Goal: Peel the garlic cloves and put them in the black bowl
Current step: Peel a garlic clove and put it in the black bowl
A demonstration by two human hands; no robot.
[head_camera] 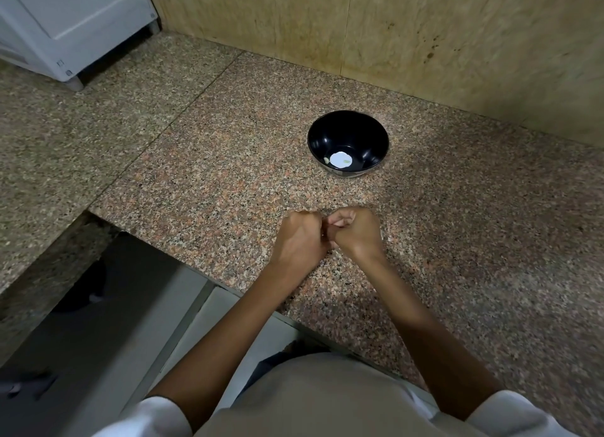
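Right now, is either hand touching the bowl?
No: the left hand and right hand are curled together low over the counter, nearer the person and apart from the bowl.

Single head view; faces forward-down onto counter [228, 175]; close range

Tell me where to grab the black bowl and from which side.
Probably the near rim of the black bowl, thumb inside, coming from above and in front. It stands upright, mouth open, and the wall rises close behind it.
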